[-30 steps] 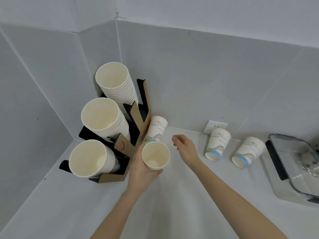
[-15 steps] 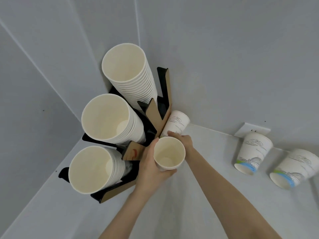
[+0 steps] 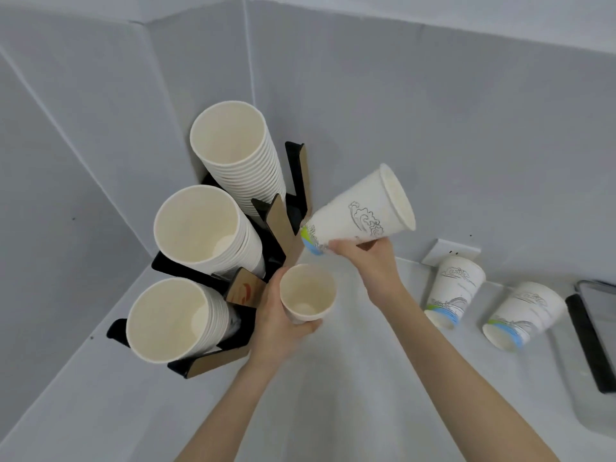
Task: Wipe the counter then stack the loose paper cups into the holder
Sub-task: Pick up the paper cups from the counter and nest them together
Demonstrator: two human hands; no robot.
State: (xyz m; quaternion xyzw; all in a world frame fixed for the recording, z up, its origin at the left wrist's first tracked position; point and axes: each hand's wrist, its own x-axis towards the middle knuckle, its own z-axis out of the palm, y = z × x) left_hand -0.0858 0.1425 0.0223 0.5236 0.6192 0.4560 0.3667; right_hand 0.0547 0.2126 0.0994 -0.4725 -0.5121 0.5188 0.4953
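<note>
Right hand point(image 3: 363, 258) now lifted gripping tilted cup point(image 3: 356, 215), left hand point(image 3: 276, 315) clasping upright cup point(image 3: 308, 293), base hidden

The stacked cups point(image 3: 200, 225) are plain cream. The holder point(image 3: 283, 225) is black with brown cardboard faces, one bearing a red mark. The tilted cup point(image 3: 353, 216) is white with a grey wave drawing and a blue-green band, as are the two inverted cups point(image 3: 455, 288) at right. The tabletop point(image 3: 316, 395) is pale grey.
</note>
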